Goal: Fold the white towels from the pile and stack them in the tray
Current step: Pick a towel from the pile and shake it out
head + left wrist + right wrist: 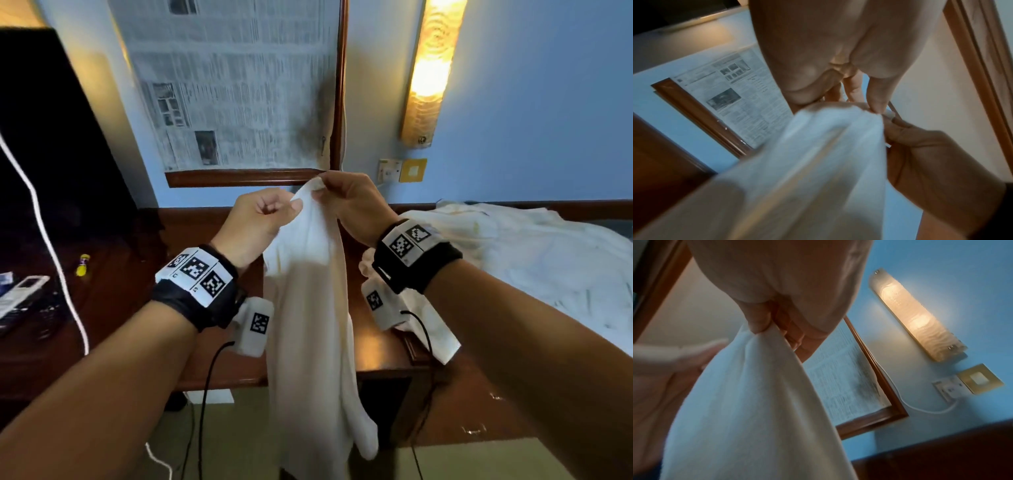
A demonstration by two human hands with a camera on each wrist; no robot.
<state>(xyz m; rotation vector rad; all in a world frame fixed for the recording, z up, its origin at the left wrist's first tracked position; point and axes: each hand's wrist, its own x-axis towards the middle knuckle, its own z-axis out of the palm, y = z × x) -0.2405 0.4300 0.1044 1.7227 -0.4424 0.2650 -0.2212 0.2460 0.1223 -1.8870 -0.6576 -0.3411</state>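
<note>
Both hands up close together: left hand (255, 219) and right hand (352, 202) each pinch the top edge of one limp white cloth towel (308, 308), hanging above the dark wooden desk (219, 370); crumpled white towel pile (534, 253) lies right.

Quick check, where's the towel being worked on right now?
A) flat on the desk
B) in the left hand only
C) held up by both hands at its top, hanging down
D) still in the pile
C: the left hand and right hand both pinch the top of the white towel, which hangs down in front of the desk.
</note>
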